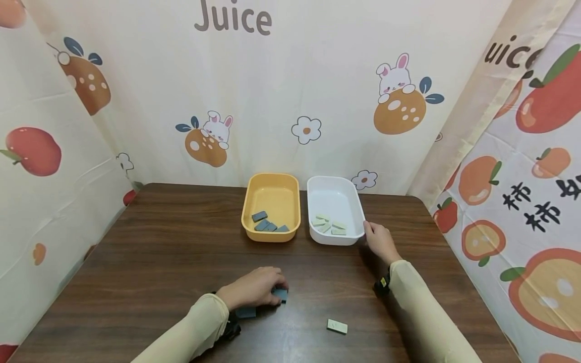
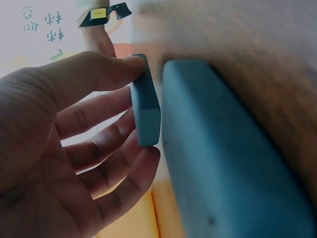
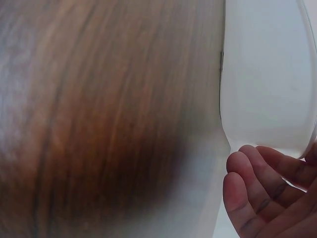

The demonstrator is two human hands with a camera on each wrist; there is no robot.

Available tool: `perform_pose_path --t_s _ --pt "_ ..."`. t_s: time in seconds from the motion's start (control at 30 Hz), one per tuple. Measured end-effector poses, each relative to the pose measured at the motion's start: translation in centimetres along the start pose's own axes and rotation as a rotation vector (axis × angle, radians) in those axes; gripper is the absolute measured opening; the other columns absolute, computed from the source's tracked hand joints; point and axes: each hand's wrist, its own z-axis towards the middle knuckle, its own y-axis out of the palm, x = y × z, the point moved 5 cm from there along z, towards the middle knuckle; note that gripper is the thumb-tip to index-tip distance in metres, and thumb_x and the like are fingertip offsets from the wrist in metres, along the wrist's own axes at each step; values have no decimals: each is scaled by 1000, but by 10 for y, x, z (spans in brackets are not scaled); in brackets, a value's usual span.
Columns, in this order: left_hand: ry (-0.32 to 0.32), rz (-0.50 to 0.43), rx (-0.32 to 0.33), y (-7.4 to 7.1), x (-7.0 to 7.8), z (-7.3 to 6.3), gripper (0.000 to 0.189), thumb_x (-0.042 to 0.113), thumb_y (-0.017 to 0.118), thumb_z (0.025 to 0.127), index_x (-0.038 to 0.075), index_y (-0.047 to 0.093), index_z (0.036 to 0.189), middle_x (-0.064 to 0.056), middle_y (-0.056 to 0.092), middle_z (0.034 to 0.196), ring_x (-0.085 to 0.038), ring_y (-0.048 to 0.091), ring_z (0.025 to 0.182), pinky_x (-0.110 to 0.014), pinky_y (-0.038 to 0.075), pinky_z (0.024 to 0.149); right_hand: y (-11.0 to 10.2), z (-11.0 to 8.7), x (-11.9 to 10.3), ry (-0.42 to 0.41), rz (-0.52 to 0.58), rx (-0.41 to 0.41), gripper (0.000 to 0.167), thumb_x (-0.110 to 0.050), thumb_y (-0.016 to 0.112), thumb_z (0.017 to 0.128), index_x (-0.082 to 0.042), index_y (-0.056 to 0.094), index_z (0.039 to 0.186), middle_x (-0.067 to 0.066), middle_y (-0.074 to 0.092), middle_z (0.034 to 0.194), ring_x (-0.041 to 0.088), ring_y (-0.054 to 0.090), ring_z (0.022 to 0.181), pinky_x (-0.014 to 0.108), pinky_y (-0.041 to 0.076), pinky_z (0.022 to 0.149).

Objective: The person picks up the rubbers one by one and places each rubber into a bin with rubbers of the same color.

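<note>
My left hand (image 1: 256,288) is over the near middle of the table, pinching a small blue rectangular block (image 2: 147,111) between thumb and fingers. Just beside it lies a second blue block (image 1: 246,312), partly under the wrist and large in the left wrist view. My right hand (image 1: 380,243) grips the near right corner of a white tray (image 1: 333,240), its fingertips (image 3: 235,191) at the outer wall. Several pale green blocks (image 1: 338,232) lie in that tray. One more pale green block (image 1: 337,326) is on the table between my forearms.
Left of the white tray stands a yellow tray (image 1: 271,236) with several blue-grey blocks (image 1: 260,216) inside. Both trays are at the back of the brown wooden table (image 1: 159,252), close to a printed curtain (image 1: 272,91). Curtains hang at both sides too.
</note>
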Motion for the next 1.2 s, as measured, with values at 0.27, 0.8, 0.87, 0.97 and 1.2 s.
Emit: perform_pose_path --t_s 0.27,0.8,0.87,0.97,1.2 --pt "42 -1 123 -10 0 -1 24 24 72 87 14 73 109 6 62 98 -4 53 84 -22 48 74 0 1 1 4 5 9 55 -39 28 106 2 63 92 11 60 72 19 57 67 29 43 59" --pt "59 -29 394 -41 -1 -5 29 22 72 86 11 73 113 5 62 99 -8 55 87 -22 49 75 0 2 1 10 7 11 56 -40 27 106 2 60 88 9 58 69 20 52 64 30 42 58" --pt "73 -24 452 -45 -1 -6 29 21 73 86 10 73 113 4 63 99 -9 56 87 -22 50 75 0 2 1 14 11 11 56 -40 28 106 2 61 89 10 59 69 20 53 64 30 42 59" --pt "89 -21 532 -51 -2 -8 30 18 75 84 8 73 112 3 63 98 -9 56 85 -22 51 73 1 1 1 26 15 5 54 -39 28 106 1 62 91 11 60 71 20 53 65 29 43 60" --pt "37 -14 620 -64 -12 -5 29 17 75 83 10 74 112 2 64 97 -9 58 85 -25 52 74 2 1 2 18 21 12 53 -38 29 106 0 63 93 12 61 73 19 54 66 29 43 60"
